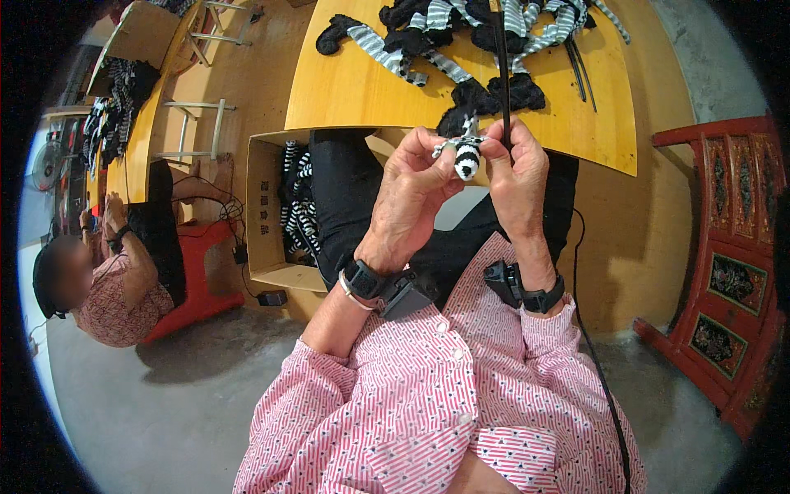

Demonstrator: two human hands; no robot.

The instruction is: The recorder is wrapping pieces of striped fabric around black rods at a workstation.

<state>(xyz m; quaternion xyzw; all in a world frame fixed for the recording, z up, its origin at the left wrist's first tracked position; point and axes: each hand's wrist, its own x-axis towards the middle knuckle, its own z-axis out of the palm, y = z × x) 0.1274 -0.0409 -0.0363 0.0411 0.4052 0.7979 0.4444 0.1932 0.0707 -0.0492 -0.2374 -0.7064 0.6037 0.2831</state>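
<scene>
My left hand (409, 191) pinches a small knitted piece (467, 158) with black and white stripes between thumb and fingers. On the other side of it, my right hand (520, 179) is closed, its thumb against the knit. A long thin black rod (504, 74) runs up from between my right thumb and fingers across the table. Just beyond my fingertips lies a black fuzzy knitted piece (473, 103). Grey-and-white striped knitted tubes with black ends (377, 49) are heaped farther back on the yellow table (329, 99).
Two more thin dark rods (581, 74) lie at the table's right. An open cardboard box (284, 276) with striped knits stands left of my legs. A carved red wooden chair (716, 272) is at the right. Another person (123, 288) sits at a table far left. A black cable (588, 329) hangs along my right side.
</scene>
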